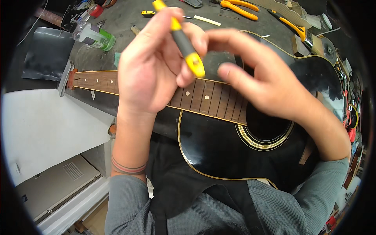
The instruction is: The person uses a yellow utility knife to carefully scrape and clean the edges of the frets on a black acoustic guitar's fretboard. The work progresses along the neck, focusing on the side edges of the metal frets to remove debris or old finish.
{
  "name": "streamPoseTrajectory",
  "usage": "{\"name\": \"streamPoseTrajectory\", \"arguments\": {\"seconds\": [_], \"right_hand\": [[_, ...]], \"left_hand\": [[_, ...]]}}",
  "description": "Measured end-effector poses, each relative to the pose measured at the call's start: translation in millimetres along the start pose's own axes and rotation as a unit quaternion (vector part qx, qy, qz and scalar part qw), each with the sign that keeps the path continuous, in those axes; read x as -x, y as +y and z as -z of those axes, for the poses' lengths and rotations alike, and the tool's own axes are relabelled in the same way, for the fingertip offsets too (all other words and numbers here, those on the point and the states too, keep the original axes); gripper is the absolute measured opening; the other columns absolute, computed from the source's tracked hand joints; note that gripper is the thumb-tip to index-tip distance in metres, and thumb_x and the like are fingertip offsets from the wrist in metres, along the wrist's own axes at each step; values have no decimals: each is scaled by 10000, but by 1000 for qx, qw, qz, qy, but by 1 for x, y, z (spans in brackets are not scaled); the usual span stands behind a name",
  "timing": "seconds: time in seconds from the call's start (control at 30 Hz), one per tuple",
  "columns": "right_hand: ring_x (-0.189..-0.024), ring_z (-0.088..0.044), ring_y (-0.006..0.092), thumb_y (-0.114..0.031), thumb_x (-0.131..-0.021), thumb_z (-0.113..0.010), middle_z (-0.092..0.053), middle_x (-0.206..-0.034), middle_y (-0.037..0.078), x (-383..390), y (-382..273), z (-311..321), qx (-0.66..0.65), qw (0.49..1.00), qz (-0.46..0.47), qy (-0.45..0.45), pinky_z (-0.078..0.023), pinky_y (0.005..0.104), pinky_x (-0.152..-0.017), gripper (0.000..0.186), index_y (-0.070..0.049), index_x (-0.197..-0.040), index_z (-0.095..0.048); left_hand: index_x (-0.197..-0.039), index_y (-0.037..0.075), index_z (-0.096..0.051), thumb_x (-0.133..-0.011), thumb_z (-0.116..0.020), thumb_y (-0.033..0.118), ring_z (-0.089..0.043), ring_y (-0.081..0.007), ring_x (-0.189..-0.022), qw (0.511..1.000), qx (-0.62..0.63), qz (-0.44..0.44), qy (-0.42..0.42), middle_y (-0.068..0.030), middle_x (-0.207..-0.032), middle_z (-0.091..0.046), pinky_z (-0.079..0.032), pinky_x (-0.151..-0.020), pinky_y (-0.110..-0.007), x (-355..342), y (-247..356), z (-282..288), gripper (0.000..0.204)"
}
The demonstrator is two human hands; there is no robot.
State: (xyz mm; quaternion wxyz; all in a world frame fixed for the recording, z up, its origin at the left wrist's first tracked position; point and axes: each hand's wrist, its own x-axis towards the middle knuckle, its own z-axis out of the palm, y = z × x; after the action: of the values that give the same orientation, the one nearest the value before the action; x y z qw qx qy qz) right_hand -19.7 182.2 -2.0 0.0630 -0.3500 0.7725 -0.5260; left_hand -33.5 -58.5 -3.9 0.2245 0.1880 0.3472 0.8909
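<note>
My left hand (150,58) is raised palm up over the neck, its fingers closed round a slim yellow-and-black tool handle (184,45); I cannot make out a blade or tip. My right hand (262,74) hovers over the upper fretboard end, thumb and index finger apart, the index fingertip close to my left fingers. Beneath both lies a black acoustic guitar (219,149) with cream edging and no strings seen. Its brown fretboard (199,105) has pale dots and dark cross lines. The soundhole (270,123) is partly hidden by my right hand.
On the dark bench lie orange-handled pliers (239,8), a yellow-and-black tool (148,14), a white strip (207,20) and a yellow-handled tool (291,26). A clear bottle with green liquid (100,37) stands left, near a black sheet (49,53). Crowded tools line the right edge.
</note>
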Motion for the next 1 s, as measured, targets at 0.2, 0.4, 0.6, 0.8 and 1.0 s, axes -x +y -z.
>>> {"name": "streamPoseTrajectory", "arguments": {"seconds": [0.2, 0.4, 0.6, 0.8, 1.0], "right_hand": [[-1374, -571, 387, -329, -876, -797, -671, -1365, 192, 9, -15, -4, 255, 961, 36, -102, -272, 587, -1302, 732, -10, -1484, -543], [-1354, -583, 380, -491, -834, -834, -685, -1320, 172, 11, -13, 0, 278, 949, 74, -129, -255, 602, -1306, 778, 9, -1385, -608], [-1145, -662, 339, -518, -839, -818, -731, -961, 137, 16, -9, -3, 295, 945, 104, -95, -271, 565, -1304, 556, -33, -1076, -686], [-1081, -683, 336, -506, -856, -815, -724, -966, 136, 15, -4, 2, 287, 942, 133, -115, -282, 570, -1303, 574, -15, -1121, -680], [-1063, -688, 348, -516, -878, -798, -735, -977, 149, 14, -5, 2, 284, 942, 135, -120, -287, 561, -1302, 610, 9, -1158, -660]], "left_hand": [[-1365, 11, -545, -1187, -425, 227, -647, -184, -878, 968, -44, -117, 217, -199, -1164, -649, -522, -727, -236, -3, -1, -22, 304], [-1344, -16, -489, -1082, -657, 291, -666, -236, -801, 953, -293, -72, 32, -172, -1005, -641, -581, -750, -341, 19, -6, -14, 438], [-1222, -40, -586, -972, -763, 184, -681, -182, -852, 928, -369, -4, 52, -134, -940, -692, -561, -785, -303, 32, -13, -36, 379], [-1193, -39, -632, -938, -797, 108, -670, -128, -856, 910, -414, 16, 20, -98, -961, -713, -541, -778, -260, 28, -11, -44, 337], [-1193, -44, -633, -935, -801, 74, -676, -131, -860, 911, -410, 28, 21, -97, -971, -711, -545, -778, -261, 28, -10, -43, 330]]}}
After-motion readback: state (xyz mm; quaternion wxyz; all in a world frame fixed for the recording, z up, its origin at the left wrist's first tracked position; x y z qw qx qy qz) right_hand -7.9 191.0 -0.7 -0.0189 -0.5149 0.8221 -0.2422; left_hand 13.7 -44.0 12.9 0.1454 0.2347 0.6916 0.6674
